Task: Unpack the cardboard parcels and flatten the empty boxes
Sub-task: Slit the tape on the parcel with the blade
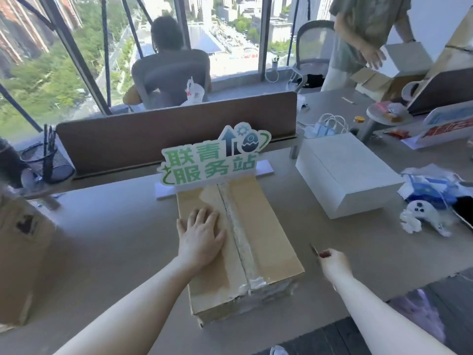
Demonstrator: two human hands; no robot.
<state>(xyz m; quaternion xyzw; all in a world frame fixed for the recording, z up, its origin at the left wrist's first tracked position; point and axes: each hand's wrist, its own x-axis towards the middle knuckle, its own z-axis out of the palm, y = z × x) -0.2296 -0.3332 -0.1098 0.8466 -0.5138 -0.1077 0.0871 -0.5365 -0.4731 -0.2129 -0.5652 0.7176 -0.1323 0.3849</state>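
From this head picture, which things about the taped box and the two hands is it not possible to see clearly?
- Contents of the taped cardboard box: hidden, flaps closed.
- Tape seam: blurred, so whether it is cut cannot be told.
- Tool in the right hand: small and blurred; only a thin dark tip shows past the fingers.
- Palm of the left hand: pressed flat on the box, underside hidden.
- Second cardboard box: cut off by the left edge.

left hand (202,238) flat on the taped cardboard box (258,242), left of its seam. right hand (332,262) just right of the box gripping a small knife (314,250), white box (345,172) further right
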